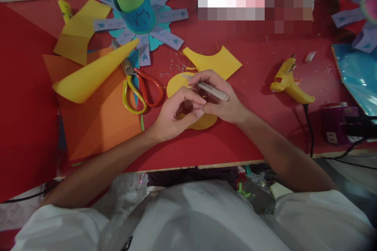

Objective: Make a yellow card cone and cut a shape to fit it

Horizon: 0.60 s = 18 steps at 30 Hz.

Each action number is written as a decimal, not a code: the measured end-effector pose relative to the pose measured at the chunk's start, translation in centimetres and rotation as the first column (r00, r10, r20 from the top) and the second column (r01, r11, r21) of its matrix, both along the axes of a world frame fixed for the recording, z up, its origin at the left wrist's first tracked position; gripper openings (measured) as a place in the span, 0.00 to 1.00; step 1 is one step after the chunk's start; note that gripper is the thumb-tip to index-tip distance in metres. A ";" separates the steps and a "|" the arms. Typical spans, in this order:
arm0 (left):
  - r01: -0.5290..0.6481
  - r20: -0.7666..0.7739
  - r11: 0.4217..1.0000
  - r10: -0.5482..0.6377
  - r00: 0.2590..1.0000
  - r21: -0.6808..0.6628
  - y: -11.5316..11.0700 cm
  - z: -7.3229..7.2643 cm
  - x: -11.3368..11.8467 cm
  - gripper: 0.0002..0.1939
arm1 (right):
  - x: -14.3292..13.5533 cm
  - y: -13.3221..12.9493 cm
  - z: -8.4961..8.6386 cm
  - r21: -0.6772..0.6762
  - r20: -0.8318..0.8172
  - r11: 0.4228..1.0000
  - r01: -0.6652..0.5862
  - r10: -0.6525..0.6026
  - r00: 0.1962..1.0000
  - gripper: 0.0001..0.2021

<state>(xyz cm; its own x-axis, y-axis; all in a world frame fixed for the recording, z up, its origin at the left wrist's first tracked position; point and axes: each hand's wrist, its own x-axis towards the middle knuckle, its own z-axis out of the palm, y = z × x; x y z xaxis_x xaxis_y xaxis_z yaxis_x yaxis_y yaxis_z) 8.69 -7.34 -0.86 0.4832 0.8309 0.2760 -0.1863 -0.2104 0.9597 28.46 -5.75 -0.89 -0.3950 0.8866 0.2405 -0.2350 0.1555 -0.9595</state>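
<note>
My right hand (222, 96) is closed around a slim white pen (213, 91) with dark print on its barrel. Its pointed end faces up and left. Close beside it, my left hand (176, 115) is curled with thumb and forefinger pinched, touching the fingers of the right. Whatever the left fingertips hold, if anything, is hidden. Under both hands lies a yellow paper cutout with rounded edges (206, 122), partly covered. Just beyond is a yellow paper offcut with a curved notch (216, 62). Scissors (138, 86) with one yellow and one red handle lie left of my hands.
A yellow glue gun (290, 82) with a black cord lies right on the red table (176, 156). At left are a yellow paper cone (91, 76) and orange sheets (100, 125). A blue-and-green paper craft (134, 7) stands at the back. A purple power box (335, 123) sits right.
</note>
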 end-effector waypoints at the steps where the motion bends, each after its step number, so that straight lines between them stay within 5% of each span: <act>1: 0.002 0.000 1.000 -0.002 1.000 0.001 0.0 0.0 0.0 0.11 | 0.0 0.0 0.0 0.004 0.003 1.000 0.001 -0.001 1.000 0.28; 18: 0.000 0.012 0.998 -0.001 1.000 0.067 0.0 -0.2 0.1 0.06 | 0.1 -0.2 -0.1 -0.056 0.019 0.998 0.007 -0.005 1.000 0.29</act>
<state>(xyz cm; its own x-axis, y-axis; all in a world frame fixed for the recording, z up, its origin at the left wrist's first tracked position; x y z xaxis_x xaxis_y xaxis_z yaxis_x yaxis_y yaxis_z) 8.79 -7.32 -1.07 0.4798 0.8101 0.3369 -0.1975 -0.2745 0.9411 28.55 -5.92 -1.03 -0.3937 0.9010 0.1824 -0.2158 0.1023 -0.9711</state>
